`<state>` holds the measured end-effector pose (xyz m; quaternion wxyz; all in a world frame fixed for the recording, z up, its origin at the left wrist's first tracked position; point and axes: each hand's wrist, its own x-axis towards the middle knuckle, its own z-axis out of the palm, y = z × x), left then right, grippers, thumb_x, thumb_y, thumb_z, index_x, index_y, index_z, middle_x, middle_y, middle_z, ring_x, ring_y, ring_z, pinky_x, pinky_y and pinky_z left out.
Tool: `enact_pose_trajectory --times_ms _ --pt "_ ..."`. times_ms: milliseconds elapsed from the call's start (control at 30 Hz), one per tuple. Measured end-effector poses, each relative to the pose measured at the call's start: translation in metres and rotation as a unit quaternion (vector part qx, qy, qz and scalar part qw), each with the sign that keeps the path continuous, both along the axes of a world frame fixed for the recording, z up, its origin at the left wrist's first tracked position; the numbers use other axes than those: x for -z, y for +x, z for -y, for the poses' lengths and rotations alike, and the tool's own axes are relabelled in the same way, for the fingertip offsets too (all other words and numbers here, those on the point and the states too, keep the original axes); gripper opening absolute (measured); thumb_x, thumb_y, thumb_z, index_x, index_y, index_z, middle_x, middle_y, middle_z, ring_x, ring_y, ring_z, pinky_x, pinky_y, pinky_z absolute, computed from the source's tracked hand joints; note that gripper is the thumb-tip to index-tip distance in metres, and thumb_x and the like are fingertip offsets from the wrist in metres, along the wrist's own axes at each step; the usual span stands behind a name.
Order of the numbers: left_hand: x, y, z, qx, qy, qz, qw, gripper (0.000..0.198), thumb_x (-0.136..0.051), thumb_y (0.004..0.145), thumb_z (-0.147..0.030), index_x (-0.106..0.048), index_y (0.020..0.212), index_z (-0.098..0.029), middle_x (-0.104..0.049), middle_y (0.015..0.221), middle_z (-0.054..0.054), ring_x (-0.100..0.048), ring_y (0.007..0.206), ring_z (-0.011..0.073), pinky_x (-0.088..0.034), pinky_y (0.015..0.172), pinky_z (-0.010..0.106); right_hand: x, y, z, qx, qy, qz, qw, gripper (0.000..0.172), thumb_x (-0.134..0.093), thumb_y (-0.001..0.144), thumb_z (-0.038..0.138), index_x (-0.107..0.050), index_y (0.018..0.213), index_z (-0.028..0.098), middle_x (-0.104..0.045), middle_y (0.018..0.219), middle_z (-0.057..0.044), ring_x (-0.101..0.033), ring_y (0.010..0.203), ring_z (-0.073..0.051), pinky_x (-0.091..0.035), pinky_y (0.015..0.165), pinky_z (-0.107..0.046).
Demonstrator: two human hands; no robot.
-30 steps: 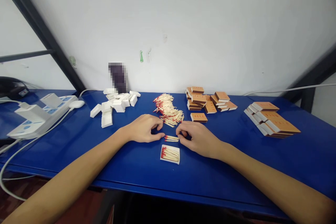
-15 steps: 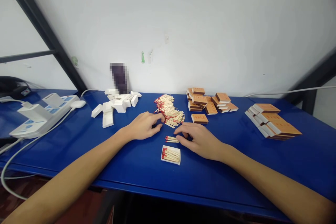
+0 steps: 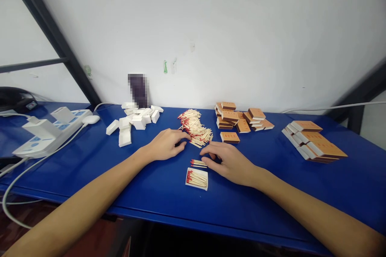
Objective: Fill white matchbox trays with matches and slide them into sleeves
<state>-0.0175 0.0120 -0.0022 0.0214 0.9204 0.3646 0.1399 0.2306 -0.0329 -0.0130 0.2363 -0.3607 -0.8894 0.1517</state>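
Observation:
My left hand (image 3: pixel 167 145) lies on the blue table (image 3: pixel 90 168) with its fingers stretched toward the near edge of a loose pile of red-tipped matches (image 3: pixel 195 127), fingertips touching it. My right hand (image 3: pixel 228 160) rests palm down, fingers curled, its fingertips beside a small bundle of matches (image 3: pixel 198 163) lying on the table. Just in front of that bundle sits a white inner matchbox tray (image 3: pixel 196 178) partly filled with matches.
A heap of empty white trays (image 3: pixel 134 120) lies at the back left. Orange matchbox sleeves (image 3: pixel 238 119) are piled behind my right hand, and stacked finished boxes (image 3: pixel 313 141) stand far right. A white power strip (image 3: pixel 45 132) with cables occupies the left end.
My left hand has left the small bundle and reached up to the match pile. My right hand has loosened from the bundle and stayed beside it.

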Motion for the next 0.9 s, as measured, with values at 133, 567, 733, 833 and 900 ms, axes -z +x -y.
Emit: enact_pose_trajectory --times_ms 133,567,733,833,900 --pt "-0.0008 0.0007 0.0003 0.005 -0.007 -0.003 1.000 0.025 -0.048 0.094 -0.022 -0.064 0.113 -0.021 -0.067 0.086 0.002 -0.061 0.075 0.0155 -0.042 0.072 0.028 0.0028 0.0011 -0.0042 0.025 0.010 0.012 1.000 0.029 -0.047 0.098 0.026 -0.064 0.119 0.018 -0.061 0.088 -0.005 -0.057 0.081 -0.018 -0.045 0.072 -0.031" --pt "-0.0037 0.0020 0.0022 0.035 -0.025 0.010 0.999 0.023 -0.046 0.094 -0.019 -0.066 0.106 -0.020 -0.066 0.083 0.001 -0.059 0.071 0.0142 -0.041 0.070 0.027 0.0035 0.0011 -0.0037 0.032 0.012 0.034 0.999 0.031 -0.044 0.098 0.026 -0.062 0.121 0.017 -0.061 0.100 -0.009 -0.059 0.091 -0.022 -0.050 0.080 -0.038" --pt "-0.0034 0.0022 0.0019 0.005 -0.027 0.014 1.000 0.025 -0.048 0.094 -0.022 -0.065 0.112 -0.019 -0.066 0.079 0.001 -0.059 0.068 0.0148 -0.042 0.073 0.028 0.0025 0.0014 -0.0036 0.028 0.009 0.034 0.999 0.029 -0.044 0.098 0.025 -0.063 0.119 0.017 -0.061 0.098 -0.009 -0.059 0.091 -0.021 -0.049 0.079 -0.036" --pt "-0.0029 0.0022 0.0015 -0.009 -0.025 0.015 1.000 0.027 -0.049 0.094 -0.023 -0.065 0.115 -0.018 -0.065 0.075 0.000 -0.060 0.067 0.0153 -0.044 0.073 0.028 0.0028 0.0014 -0.0037 0.026 0.012 0.031 0.999 0.031 -0.045 0.098 0.025 -0.062 0.123 0.017 -0.062 0.101 -0.010 -0.059 0.092 -0.022 -0.049 0.080 -0.036" --pt "-0.0026 0.0022 0.0013 -0.006 -0.026 0.013 1.000 0.027 -0.048 0.094 -0.023 -0.064 0.115 -0.018 -0.066 0.075 0.001 -0.060 0.068 0.0153 -0.044 0.073 0.028 0.0034 0.0014 -0.0040 0.027 0.014 0.030 0.999 0.031 -0.045 0.098 0.025 -0.062 0.123 0.017 -0.062 0.101 -0.010 -0.059 0.092 -0.022 -0.049 0.080 -0.037"
